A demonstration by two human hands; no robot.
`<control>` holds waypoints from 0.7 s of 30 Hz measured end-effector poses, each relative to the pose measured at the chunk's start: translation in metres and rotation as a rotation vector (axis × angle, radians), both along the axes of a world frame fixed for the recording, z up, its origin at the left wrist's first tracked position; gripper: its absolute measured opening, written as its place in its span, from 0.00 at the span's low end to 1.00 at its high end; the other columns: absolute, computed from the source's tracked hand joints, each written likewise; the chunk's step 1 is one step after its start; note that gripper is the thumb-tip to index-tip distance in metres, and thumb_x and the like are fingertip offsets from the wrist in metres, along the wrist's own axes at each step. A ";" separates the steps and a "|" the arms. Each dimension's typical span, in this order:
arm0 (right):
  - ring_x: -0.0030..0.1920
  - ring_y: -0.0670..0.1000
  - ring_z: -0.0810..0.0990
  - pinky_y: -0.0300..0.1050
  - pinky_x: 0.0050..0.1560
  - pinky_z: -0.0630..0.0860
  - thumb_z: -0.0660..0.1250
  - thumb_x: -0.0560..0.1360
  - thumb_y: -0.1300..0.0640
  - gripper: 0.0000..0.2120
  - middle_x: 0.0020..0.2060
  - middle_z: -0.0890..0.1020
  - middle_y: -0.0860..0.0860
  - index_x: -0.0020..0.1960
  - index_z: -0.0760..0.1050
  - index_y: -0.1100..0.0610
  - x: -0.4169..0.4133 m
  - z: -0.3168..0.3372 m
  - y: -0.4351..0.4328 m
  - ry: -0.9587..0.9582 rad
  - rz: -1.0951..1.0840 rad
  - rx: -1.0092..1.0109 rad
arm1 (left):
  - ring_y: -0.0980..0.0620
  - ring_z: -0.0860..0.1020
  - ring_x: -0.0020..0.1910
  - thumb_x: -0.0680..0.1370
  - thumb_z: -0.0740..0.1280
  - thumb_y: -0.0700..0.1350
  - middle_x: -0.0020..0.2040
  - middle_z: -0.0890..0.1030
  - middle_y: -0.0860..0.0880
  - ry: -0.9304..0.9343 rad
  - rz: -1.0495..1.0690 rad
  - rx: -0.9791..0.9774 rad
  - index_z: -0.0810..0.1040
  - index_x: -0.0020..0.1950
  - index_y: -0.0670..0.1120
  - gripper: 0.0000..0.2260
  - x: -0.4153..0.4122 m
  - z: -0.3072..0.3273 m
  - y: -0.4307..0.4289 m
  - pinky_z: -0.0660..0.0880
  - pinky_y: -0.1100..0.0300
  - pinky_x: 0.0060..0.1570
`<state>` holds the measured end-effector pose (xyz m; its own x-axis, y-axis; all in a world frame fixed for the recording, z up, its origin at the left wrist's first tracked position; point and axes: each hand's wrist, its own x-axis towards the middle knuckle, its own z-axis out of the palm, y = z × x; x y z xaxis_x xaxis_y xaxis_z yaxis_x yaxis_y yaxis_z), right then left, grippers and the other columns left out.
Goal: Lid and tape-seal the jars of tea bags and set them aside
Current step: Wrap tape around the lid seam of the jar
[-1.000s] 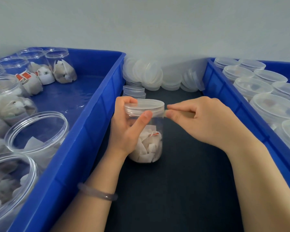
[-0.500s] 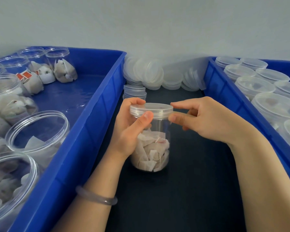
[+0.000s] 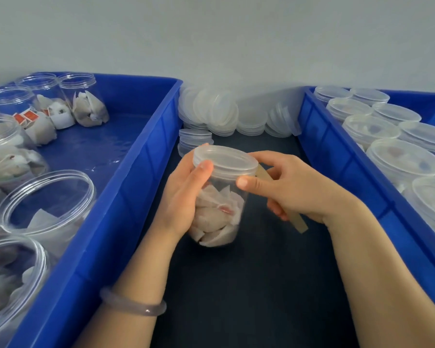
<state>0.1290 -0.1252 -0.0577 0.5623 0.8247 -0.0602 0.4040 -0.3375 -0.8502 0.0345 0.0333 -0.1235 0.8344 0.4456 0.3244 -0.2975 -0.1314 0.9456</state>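
The clear plastic jar of tea bags point(image 3: 219, 209) was tilted over the dark bench point(image 3: 249, 285), between the left blue plastic bin point(image 3: 126, 177) of open jars and the right blue plastic bin point(image 3: 319, 136) of lidded ones. Whether its base touched the bench could not be told. Its translucent round lid point(image 3: 225, 159) was on. The left hand point(image 3: 183, 197) was wrapped round the jar's upper wall, with its thumb laid on the lid's rim. The right hand point(image 3: 294, 187) pressed its thumb against the seam under the lid, while its curled fingers held a tan strip of tape point(image 3: 298, 222) that trailed down and away to the right.

The step appeared to be laying tape round the lid seam. To do it well, the strip would likely need light tension and a line level with the seam, half on the lid and half on the jar. The left hand would best turn the jar slowly toward the right thumb, which should rub each new stretch flat before more was fed. Slack or a slanted pull could wrinkle the tape. The thin wall might flex, so a moderate grip seemed wise.
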 end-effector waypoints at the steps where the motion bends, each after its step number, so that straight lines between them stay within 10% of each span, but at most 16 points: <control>1: 0.23 0.48 0.70 0.38 0.23 0.69 0.67 0.58 0.32 0.28 0.28 0.78 0.44 0.56 0.76 0.38 -0.003 0.000 0.002 -0.004 -0.016 0.019 | 0.57 0.77 0.60 0.68 0.64 0.67 0.58 0.80 0.52 0.011 -0.001 0.030 0.74 0.60 0.55 0.25 0.000 0.000 -0.001 0.75 0.59 0.58; 6: 0.23 0.45 0.71 0.38 0.24 0.70 0.69 0.62 0.33 0.22 0.34 0.80 0.55 0.54 0.76 0.35 -0.008 0.008 0.002 -0.045 0.016 0.072 | 0.57 0.82 0.50 0.64 0.70 0.62 0.51 0.83 0.50 -0.034 0.097 -0.035 0.77 0.56 0.48 0.26 0.003 0.000 -0.007 0.76 0.66 0.45; 10: 0.24 0.45 0.73 0.34 0.27 0.71 0.67 0.54 0.31 0.43 0.33 0.82 0.52 0.69 0.67 0.38 -0.001 0.017 -0.015 -0.078 0.013 0.001 | 0.40 0.82 0.49 0.59 0.73 0.71 0.53 0.83 0.39 -0.009 0.032 -0.168 0.77 0.59 0.38 0.43 0.003 0.000 -0.005 0.79 0.48 0.49; 21: 0.23 0.44 0.71 0.35 0.25 0.70 0.67 0.54 0.32 0.17 0.29 0.80 0.48 0.43 0.78 0.28 0.006 0.014 -0.014 0.037 -0.012 -0.030 | 0.43 0.83 0.45 0.57 0.74 0.70 0.48 0.84 0.39 0.057 -0.144 -0.309 0.80 0.55 0.39 0.40 0.003 -0.001 -0.006 0.80 0.54 0.42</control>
